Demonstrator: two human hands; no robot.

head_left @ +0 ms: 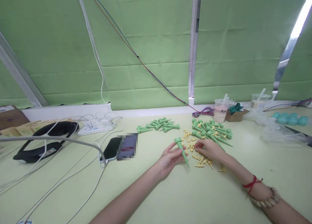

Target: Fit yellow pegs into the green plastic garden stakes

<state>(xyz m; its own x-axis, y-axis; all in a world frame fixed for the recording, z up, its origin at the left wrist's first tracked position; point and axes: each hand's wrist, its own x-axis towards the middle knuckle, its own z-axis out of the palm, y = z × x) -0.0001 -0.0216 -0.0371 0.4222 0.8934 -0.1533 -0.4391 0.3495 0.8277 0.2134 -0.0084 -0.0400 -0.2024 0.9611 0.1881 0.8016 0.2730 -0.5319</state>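
My left hand (168,160) grips a green plastic spike (181,151), its wide capped end up and its point slanting down to the right. My right hand (207,150) is over the scattered small yellow plastic pieces (203,159), thumb and fingertips pinched together among them; whatever is between the fingertips is hidden. Just behind my right hand lies a heap of green spikes (212,130), with a few yellow pieces on it. Another pile of green spikes (159,124) lies farther back to the left.
Left of my hands are a dark phone (110,149), a blurred purple item (127,146), a power strip (97,126), a black headband (50,141) and loose white cables. At the back right stand a drink cup (220,110), a small cardboard box (235,116) and teal round objects (290,119).
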